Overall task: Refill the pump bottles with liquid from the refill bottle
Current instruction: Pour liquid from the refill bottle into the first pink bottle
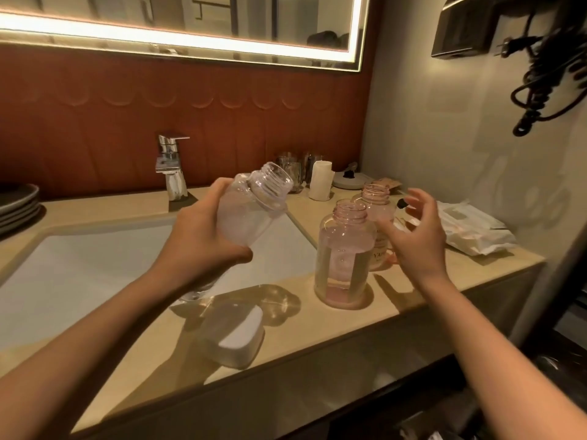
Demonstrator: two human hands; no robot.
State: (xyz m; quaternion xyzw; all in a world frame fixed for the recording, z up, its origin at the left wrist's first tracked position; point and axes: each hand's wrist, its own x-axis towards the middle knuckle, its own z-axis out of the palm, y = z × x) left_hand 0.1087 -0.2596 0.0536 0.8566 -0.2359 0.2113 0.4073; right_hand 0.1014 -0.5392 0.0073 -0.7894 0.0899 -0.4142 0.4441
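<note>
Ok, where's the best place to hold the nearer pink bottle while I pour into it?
Probably wrap the right hand round the nearer pink bottle at mid-body, coming from its right. It stands upright with its threaded neck open, so a side grip leaves the mouth free for the clear bottle tilted in the left hand.

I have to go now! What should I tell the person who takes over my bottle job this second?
Left hand: grips the uncapped clear refill bottle, tilted, mouth not yet over any bottle; nothing pours.
Right hand: open, holding nothing, hovering by the far pump bottle.
That one and the near pump bottle stand open-necked on the counter, right of the sink; the near one holds only a little pink liquid.
Done: tops off. Left: fill both, refit the pumps.
</note>
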